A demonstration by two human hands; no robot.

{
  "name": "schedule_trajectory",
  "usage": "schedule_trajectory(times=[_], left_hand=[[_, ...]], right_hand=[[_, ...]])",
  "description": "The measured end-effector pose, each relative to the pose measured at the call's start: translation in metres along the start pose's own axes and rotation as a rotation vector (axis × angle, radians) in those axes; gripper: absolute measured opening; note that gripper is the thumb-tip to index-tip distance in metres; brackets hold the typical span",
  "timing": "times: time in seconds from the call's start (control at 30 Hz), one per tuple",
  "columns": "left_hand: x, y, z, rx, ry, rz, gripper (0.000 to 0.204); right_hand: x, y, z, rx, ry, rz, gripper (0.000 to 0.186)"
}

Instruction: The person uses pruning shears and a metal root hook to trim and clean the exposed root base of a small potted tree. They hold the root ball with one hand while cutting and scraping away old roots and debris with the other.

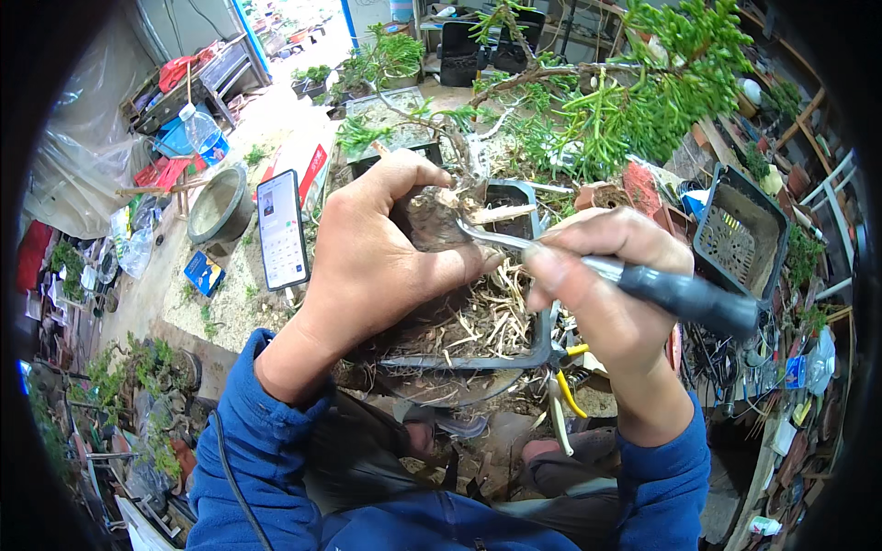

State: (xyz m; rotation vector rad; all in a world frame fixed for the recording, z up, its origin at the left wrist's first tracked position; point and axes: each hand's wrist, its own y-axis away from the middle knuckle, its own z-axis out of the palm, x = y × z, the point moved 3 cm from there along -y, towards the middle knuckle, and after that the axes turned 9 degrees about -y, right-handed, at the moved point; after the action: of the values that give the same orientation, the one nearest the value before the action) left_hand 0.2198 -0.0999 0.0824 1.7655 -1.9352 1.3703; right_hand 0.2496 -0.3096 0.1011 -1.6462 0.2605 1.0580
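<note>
Closest in, at the bottom of the frame, the person's blue sleeves are coming up from both corners, and just above the lap there's a pair of yellow-handled pliers point(562, 390) lying under the pot's edge, parked within easy reach. In the middle, the left hand point(367, 257) is wrapping around the root ball point(432, 220) at the base of the little tree, thumb pressing toward the center, looking like it's bracing the thing so it isn't wobbling. The right hand point(602, 275) is gripping a dark-handled metal tool point(643, 280) like a pen, its thin tip poking at the roots right beside the left thumb, so the pick has something firm to work against. The tree is sitting in a grey rectangular pot point(542, 340) full of pale woody bits, dead center. Left of that, a phone point(281, 230) is leaning screen-up on the gritty bench. Further back, an empty black mesh pot point(740, 234) is at the right and green foliage point(643, 83) is spreading across the top.
</note>
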Motion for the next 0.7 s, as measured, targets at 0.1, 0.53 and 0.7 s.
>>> schedule_trajectory(times=[0.1,0.53,0.7], left_hand=[[0.001,0.003,-0.001,-0.02,0.013,-0.018,0.06],[-0.003,0.007,0.001,0.031,0.222,-0.046,0.056],[0.0,0.01,-0.001,-0.1,0.28,-0.096,0.063]], right_hand=[[0.008,0.003,0.0,0.071,-0.244,0.298,0.01],[-0.009,0.007,0.013,-0.005,0.387,-0.189,0.013],[-0.004,0.013,0.008,0.124,0.026,0.089,0.01]])
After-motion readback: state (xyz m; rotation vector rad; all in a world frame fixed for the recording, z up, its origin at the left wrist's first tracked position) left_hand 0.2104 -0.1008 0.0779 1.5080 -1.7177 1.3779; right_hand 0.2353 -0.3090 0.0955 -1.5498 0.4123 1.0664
